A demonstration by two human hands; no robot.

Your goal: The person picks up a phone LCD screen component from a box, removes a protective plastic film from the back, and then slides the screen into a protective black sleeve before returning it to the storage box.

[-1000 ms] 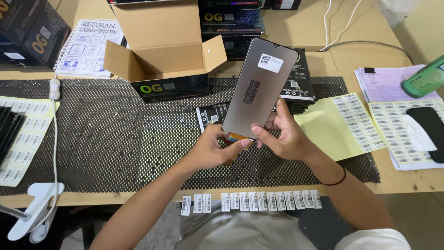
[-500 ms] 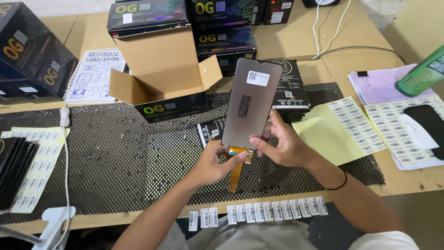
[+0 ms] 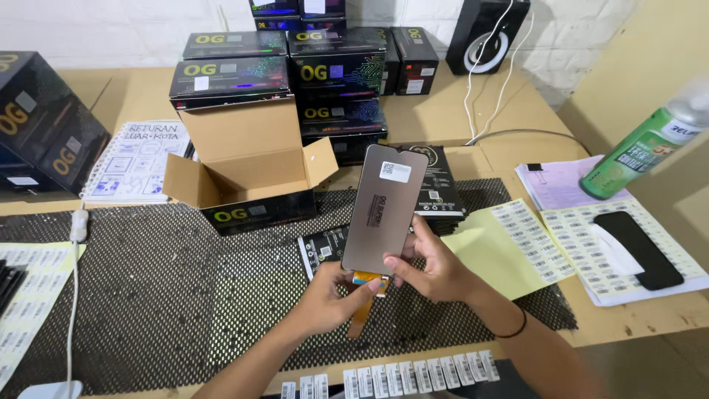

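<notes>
A black mesh mat (image 3: 148,295) covers the wooden table (image 3: 458,125) — stacked black boxes (image 3: 332,74) and an open carton (image 3: 251,174) stand behind. Above the mat, the right hand (image 3: 432,262) grips the phone screen panel (image 3: 385,207) upright, while the left hand (image 3: 332,299) pinches its orange ribbon cable (image 3: 367,292) — label sheets (image 3: 532,236) lie alongside.

White brick wall (image 3: 111,22) at back w/ a tan wood desk (image 3: 443,111) below it, black mesh mat (image 3: 148,295) over the front (speaker (image 3: 486,33) in far corner). Light even, soft.
</notes>
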